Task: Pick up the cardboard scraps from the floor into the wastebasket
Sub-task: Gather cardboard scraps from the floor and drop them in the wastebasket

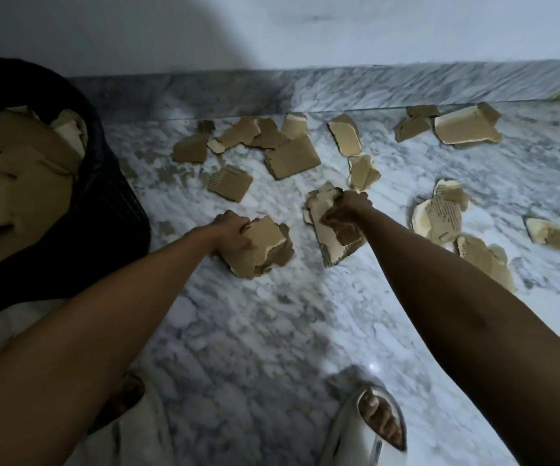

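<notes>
Left hand (233, 232) and right hand (345, 213) each grip torn tan cardboard scraps (265, 247); carry both bundles, squeezed tight, to dark wastebasket (110, 203) at nine o'clock.

Our forearms (110, 331) are bare, with no sleeves in view. We wear pale trousers (144, 428) and an open-toed white sandal (366, 428) that leaves the toes (381, 420) exposed.

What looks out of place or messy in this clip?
Torn cardboard scraps lie strewn over the marble floor toward the wall. The black wastebasket at left already holds several. Left hand and right hand each grip a bunch.
</notes>
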